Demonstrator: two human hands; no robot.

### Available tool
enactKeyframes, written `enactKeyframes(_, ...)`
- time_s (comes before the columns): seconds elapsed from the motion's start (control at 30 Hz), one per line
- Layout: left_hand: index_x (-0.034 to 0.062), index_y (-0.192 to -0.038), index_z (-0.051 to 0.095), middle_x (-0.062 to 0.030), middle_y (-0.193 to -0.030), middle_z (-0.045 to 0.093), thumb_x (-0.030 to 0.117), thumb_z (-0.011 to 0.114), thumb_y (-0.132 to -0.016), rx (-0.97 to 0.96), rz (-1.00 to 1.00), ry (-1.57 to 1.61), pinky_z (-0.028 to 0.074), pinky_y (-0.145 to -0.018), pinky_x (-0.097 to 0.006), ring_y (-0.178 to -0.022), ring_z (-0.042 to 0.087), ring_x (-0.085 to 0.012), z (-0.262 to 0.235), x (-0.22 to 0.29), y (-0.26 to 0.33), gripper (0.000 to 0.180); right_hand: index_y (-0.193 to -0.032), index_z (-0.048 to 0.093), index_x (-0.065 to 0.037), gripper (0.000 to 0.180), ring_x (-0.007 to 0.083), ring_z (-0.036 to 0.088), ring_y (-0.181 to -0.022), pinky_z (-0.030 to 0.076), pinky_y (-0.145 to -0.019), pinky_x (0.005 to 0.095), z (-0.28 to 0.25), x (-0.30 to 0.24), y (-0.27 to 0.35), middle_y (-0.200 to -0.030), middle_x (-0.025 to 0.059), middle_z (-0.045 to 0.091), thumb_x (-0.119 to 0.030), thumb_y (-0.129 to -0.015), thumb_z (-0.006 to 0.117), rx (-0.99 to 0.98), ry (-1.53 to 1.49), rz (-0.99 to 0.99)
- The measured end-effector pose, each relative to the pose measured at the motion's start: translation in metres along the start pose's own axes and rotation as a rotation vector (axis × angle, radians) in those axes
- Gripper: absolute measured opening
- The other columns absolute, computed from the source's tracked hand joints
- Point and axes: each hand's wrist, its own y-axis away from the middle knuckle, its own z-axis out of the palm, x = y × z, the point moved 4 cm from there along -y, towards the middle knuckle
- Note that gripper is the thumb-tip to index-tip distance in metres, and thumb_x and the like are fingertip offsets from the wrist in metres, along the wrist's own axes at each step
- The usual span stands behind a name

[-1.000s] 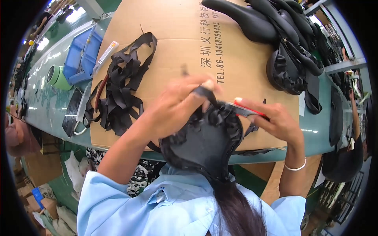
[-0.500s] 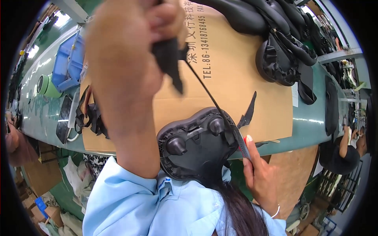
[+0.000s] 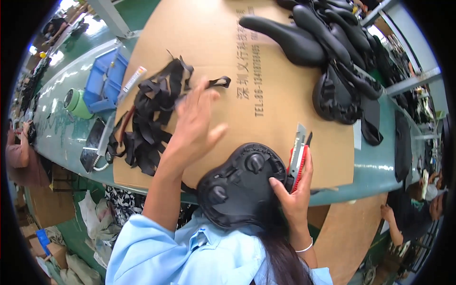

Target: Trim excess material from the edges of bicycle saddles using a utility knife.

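A black bicycle saddle (image 3: 242, 190) lies underside up against my body at the table's front edge, its two round knobs showing. My right hand (image 3: 295, 192) grips a red utility knife (image 3: 298, 159), blade out and pointing away from me; the thumb rests on the saddle's right rim. Off to the left, my left hand (image 3: 194, 118) is raised with its fingers stretched apart, slightly blurred, and holds nothing. Beside it is a loose heap of black trimmed strips (image 3: 147, 109), with one curled strip end (image 3: 221, 82) just beyond the fingers.
A cardboard sheet (image 3: 209, 28) covers the table middle. Several finished-looking black saddles (image 3: 289, 40) are piled at the far right, one turned over (image 3: 335, 97). To the left stand a blue bin (image 3: 102, 83), a green round container (image 3: 78, 103) and a phone (image 3: 92, 142). Other people work on both sides.
My left hand has let go of the black strip it was pulling off the saddle's edge and moved down, opening beside the heap. The knife has swung away from the rim, blade upward.
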Motion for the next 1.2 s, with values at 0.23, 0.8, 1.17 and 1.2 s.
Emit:
enactKeyframes(0.23,-0.0005,-0.125,0.057,-0.0089,-0.116,0.064,0.025,0.070,-0.087,-0.640,-0.523,1.045,0.046,-0.093,-0.031,-0.101,0.061,-0.0144,0.024,-0.030,-0.011,0.047,-0.145,0.027,-0.002,0.070,0.0137,0.060,-0.079,0.052,-0.069,0.0275,-0.022,-0.023,-0.061,-0.100,0.0092,0.058,-0.002,-0.085,0.064,0.166,-0.236,-0.035)
enactKeyframes(0.8,0.0005,-0.123,0.047,-0.0176,-0.109,0.056,0.027,0.082,-0.073,-0.066,-0.736,1.545,0.055,-0.082,-0.038,-0.097,0.061,-0.0286,0.141,-0.083,-0.260,0.068,-0.133,0.035,0.000,0.046,0.0098,0.055,-0.056,0.051,-0.052,0.0243,-0.030,0.046,-0.029,-0.080,0.0046,0.052,-0.012,-0.094,0.057,0.425,-0.355,0.203)
enactKeyframes(1.17,0.0152,-0.108,0.060,-0.0072,-0.095,0.057,0.023,0.074,-0.059,0.193,0.586,0.127,0.044,-0.074,-0.040,-0.095,0.057,-0.0242,0.006,0.095,-0.115,0.052,-0.133,0.037,0.001,0.046,0.0114,0.054,-0.056,0.049,-0.053,0.0257,-0.033,0.049,-0.022,-0.079,0.0047,0.051,-0.011,-0.093,0.058,0.419,-0.399,0.190)
enactKeyframes(1.2,0.0144,-0.110,0.057,-0.0055,-0.095,0.055,0.022,0.067,-0.069,0.094,0.614,0.067,0.042,-0.072,-0.039,-0.092,0.056,-0.0244,0.018,0.103,-0.078,0.043,-0.134,0.038,0.000,0.046,0.0100,0.054,-0.065,0.049,-0.062,0.0244,-0.034,0.047,-0.021,-0.084,0.0037,0.052,-0.013,-0.094,0.058,0.355,-0.414,0.211)
